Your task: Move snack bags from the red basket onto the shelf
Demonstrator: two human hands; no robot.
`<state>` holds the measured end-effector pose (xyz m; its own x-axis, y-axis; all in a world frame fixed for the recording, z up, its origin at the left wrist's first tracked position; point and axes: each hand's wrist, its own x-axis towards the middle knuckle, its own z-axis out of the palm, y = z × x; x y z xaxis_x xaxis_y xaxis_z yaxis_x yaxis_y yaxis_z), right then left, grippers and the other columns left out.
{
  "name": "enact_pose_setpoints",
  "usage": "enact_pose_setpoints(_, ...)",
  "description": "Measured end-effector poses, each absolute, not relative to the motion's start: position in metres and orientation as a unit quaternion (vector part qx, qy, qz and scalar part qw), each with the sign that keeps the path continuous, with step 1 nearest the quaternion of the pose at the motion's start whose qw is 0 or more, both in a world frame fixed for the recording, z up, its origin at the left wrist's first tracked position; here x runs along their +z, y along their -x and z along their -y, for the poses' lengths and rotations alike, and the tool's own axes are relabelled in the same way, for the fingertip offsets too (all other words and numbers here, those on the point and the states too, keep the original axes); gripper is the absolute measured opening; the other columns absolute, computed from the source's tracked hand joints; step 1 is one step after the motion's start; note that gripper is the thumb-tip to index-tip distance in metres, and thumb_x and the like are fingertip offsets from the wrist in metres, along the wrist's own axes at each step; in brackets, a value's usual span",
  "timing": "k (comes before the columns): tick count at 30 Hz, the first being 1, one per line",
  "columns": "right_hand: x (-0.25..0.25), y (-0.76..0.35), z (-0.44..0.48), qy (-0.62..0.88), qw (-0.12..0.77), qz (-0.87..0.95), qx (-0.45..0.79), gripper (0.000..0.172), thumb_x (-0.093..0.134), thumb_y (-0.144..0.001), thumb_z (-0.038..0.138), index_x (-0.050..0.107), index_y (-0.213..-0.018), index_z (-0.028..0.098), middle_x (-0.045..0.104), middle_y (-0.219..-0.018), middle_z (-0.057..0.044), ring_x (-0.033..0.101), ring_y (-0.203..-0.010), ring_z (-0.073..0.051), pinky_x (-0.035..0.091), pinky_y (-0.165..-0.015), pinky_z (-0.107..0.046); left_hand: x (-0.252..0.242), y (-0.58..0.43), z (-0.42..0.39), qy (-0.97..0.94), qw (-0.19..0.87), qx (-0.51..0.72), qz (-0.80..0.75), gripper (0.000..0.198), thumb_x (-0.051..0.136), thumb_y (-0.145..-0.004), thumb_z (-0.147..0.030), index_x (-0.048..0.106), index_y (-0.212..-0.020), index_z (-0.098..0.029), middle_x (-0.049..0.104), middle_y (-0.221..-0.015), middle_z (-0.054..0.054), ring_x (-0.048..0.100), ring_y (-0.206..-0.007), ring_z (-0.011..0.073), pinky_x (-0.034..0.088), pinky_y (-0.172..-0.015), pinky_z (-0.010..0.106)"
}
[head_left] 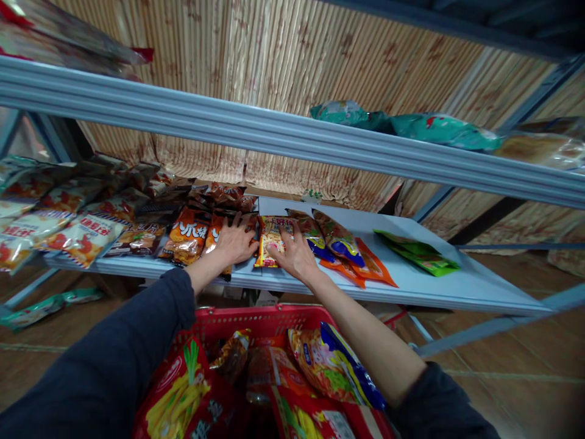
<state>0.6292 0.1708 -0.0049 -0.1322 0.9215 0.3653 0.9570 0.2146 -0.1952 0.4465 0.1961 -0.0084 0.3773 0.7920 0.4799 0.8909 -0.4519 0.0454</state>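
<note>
Yellow-and-red packet on the lower shelf, near the front edge, between an orange packet and the blue-edged packets. Like kinds lie grouped, fronts up and outward, presumably so each is easily read and reached; white packets at far left overlap in ranks. Green packet lies apart, toward the right. Red basket sits just below the shelf edge, loaded with packets, probably to keep stock close to both hands.

Left hand: palm down over the orange packet, fingers spread. Right hand: on the yellow-and-red packet, thumb and fingers set apart across its face; cannot tell whether the grip pinches. Both forearms reach forward, converging above the basket; left sleeve near the wrist, right forearm bare.
</note>
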Motion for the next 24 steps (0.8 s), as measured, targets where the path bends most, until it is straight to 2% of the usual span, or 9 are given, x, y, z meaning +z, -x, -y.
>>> enact_pose_setpoints(4, -0.001, -0.630, -0.181, 0.623, 0.217, 0.751, -0.020, 0.059, 0.049, -0.082, 0.048, 0.043, -0.132, 0.018, 0.032, -0.143, -0.016, 0.038, -0.126, -0.034, 0.033, -0.100, -0.044, -0.011, -0.450, -0.196, 0.819, 0.123, -0.236, 0.509, 0.032, 0.041, -0.085, -0.038, 0.068, -0.087, -0.022, 0.046, -0.135, 0.008, 0.032, -0.127, 0.0293, 0.023, -0.101, 0.052)
enact_pose_setpoints(10, -0.006, -0.641, -0.193, 0.629, 0.240, 0.739, -0.026, 0.057, 0.051, -0.081, 0.045, 0.045, -0.129, 0.016, 0.038, -0.139, -0.018, 0.044, -0.121, -0.033, 0.037, -0.097, -0.042, -0.009, -0.452, -0.195, 0.819, 0.094, -0.245, 0.511, 0.026, 0.048, -0.081, -0.037, 0.069, -0.087, -0.023, 0.047, -0.134, 0.005, 0.033, -0.126, 0.0288, 0.023, -0.102, 0.050)
enact_pose_setpoints(17, 0.002, -0.629, -0.205, 0.616, 0.233, 0.752, -0.013, 0.050, 0.053, -0.080, 0.038, 0.049, -0.127, 0.022, 0.046, -0.134, -0.011, 0.044, -0.122, -0.030, 0.034, -0.100, -0.039, -0.013, -0.455, -0.195, 0.819, 0.103, -0.242, 0.511, 0.025, 0.048, -0.079, -0.035, 0.069, -0.084, -0.022, 0.047, -0.135, 0.005, 0.033, -0.126, 0.0293, 0.024, -0.102, 0.048)
enact_pose_setpoints(20, 0.003, -0.621, -0.207, 0.637, 0.221, 0.738, 0.002, 0.052, 0.052, -0.080, 0.038, 0.047, -0.130, 0.022, 0.045, -0.134, -0.014, 0.044, -0.121, -0.033, 0.037, -0.095, -0.043, -0.016, -0.457, -0.195, 0.814, 0.116, -0.242, 0.516, 0.028, 0.046, -0.081, -0.034, 0.069, -0.085, -0.019, 0.046, -0.135, 0.008, 0.031, -0.128, 0.0302, 0.022, -0.104, 0.049)
enact_pose_setpoints(24, -0.010, -0.620, -0.201, 0.637, 0.238, 0.732, -0.052, 0.054, 0.049, -0.082, 0.041, 0.042, -0.134, 0.026, 0.038, -0.141, -0.012, 0.036, -0.126, -0.034, 0.039, -0.094, -0.045, -0.021, -0.460, -0.194, 0.823, 0.124, -0.254, 0.493, 0.028, 0.045, -0.081, -0.029, 0.069, -0.089, -0.015, 0.045, -0.136, 0.012, 0.027, -0.131, 0.0296, 0.017, -0.107, 0.048)
